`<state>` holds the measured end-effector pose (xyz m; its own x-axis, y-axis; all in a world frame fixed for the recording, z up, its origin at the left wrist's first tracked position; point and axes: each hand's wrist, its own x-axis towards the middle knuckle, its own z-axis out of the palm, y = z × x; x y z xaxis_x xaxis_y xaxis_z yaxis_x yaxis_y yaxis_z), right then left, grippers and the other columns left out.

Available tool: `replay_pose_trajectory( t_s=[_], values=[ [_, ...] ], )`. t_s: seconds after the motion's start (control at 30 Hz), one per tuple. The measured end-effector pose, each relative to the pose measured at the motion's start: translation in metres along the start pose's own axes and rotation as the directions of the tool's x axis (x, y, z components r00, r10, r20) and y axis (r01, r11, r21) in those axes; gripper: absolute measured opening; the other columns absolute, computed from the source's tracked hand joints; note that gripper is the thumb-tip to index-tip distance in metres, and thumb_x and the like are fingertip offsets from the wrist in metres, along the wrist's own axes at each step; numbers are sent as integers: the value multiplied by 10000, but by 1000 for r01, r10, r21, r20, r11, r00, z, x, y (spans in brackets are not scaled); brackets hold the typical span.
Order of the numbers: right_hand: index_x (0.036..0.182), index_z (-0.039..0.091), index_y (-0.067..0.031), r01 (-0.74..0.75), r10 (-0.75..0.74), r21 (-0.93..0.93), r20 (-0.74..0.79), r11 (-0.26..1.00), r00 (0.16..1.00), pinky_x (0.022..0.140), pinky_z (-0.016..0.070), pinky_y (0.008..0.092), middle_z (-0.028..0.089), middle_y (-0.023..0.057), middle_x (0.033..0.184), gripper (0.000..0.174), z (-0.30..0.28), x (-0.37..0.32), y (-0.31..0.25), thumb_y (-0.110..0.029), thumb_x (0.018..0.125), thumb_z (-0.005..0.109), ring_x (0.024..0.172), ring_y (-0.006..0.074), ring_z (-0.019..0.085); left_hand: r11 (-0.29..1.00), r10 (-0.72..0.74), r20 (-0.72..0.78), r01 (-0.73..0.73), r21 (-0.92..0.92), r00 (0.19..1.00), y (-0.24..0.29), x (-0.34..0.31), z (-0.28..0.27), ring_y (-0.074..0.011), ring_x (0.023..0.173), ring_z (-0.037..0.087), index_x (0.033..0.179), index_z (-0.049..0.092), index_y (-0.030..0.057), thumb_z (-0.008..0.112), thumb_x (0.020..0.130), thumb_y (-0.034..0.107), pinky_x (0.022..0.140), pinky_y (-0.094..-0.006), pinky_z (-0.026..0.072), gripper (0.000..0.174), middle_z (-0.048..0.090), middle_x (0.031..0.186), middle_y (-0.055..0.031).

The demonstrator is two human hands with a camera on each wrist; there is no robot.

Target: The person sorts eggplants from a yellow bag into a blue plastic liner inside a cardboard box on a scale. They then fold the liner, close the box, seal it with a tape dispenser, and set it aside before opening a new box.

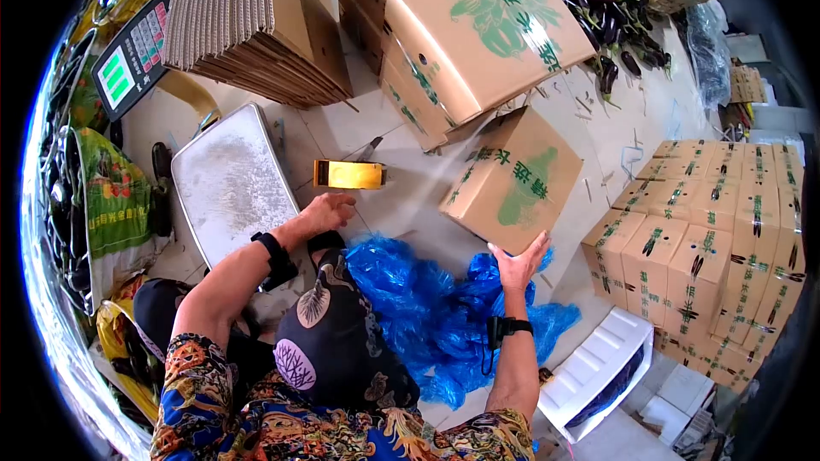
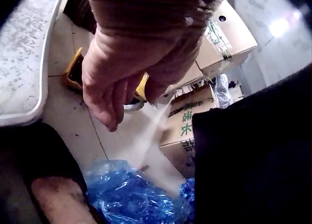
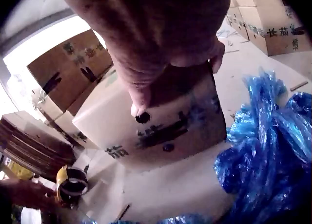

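Observation:
My right hand (image 1: 519,265) grips the near corner of a printed carton (image 1: 534,179). In the right wrist view, its thumb lies beside a round hole in the carton (image 3: 170,141), and its fingers reach the far edge. My left hand (image 1: 325,213) holds nothing, its fingers loosely bent just below a yellow tape dispenser (image 1: 352,175) on the floor. In the left wrist view those fingers hang down in front of the dispenser (image 2: 74,73), with a gap unclear from this angle. Crumpled blue plastic (image 1: 410,307) lies between my arms.
A metal scale platform (image 1: 231,179) with its display (image 1: 128,64) is at left. Flattened cartons (image 1: 256,26) and large boxes (image 1: 478,43) stand beyond. Eggplants (image 1: 598,0) lie at the back. Stacked taped cartons (image 1: 709,239) and a white foam box (image 1: 598,371) are at right.

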<state>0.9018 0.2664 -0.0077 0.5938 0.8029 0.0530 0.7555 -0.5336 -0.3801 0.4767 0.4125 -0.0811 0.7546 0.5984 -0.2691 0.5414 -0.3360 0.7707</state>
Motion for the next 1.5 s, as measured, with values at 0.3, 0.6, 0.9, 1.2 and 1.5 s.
replay_pose_trajectory(
  t_s=[0.3, 0.6, 0.9, 1.2, 1.5],
  values=[
    [1563, 185, -164, -115, 117, -65, 24, 991, 993, 1033, 429, 541, 288, 370, 1450, 1178, 26, 53, -68, -449, 652, 874, 1330, 507, 369, 862, -195, 77, 208, -462, 978, 47, 18, -5, -136, 789, 669, 1190, 619, 2, 571, 946, 158, 674, -267, 552, 293, 674, 1017, -83],
    [1579, 139, -243, -273, 289, -184, 65, 944, 955, 992, 480, 532, 204, 399, 1504, 1202, 31, 121, -62, -526, 651, 849, 1244, 535, 491, 967, -81, -79, 98, 233, 994, 21, 8, -115, -260, 898, 708, 1173, 661, 50, 595, 869, 245, 771, -352, 564, 367, 717, 959, -170],
    [1576, 89, -108, -388, 401, -136, 84, 911, 912, 1078, 373, 575, 188, 434, 1501, 1204, 44, 134, -49, -519, 713, 820, 1411, 511, 291, 872, -397, -253, 449, 196, 882, 18, -113, -239, -346, 934, 686, 1182, 657, 45, 597, 867, 234, 860, -432, 529, 373, 712, 996, -196],
    [1391, 473, 12, 65, -248, 576, 245, 815, 937, 983, 473, 456, 521, 221, 1372, 671, 51, 10, -188, -259, 850, 764, 1215, 306, 546, 870, -493, -309, 472, -144, 813, 30, -219, -249, -222, 738, 690, 1225, 631, 10, 581, 922, 218, 739, -353, 551, 371, 713, 841, -149],
    [1292, 577, -14, 521, -750, 764, -75, 380, 657, 809, 569, 321, 723, 175, 1080, 593, 27, 94, -485, -168, 782, 839, 935, 234, 714, 929, -365, -282, 366, -54, 887, 68, -232, -244, -316, 898, 711, 1261, 588, 12, 615, 903, 181, 806, -395, 562, 397, 717, 1034, -185]
  ],
)
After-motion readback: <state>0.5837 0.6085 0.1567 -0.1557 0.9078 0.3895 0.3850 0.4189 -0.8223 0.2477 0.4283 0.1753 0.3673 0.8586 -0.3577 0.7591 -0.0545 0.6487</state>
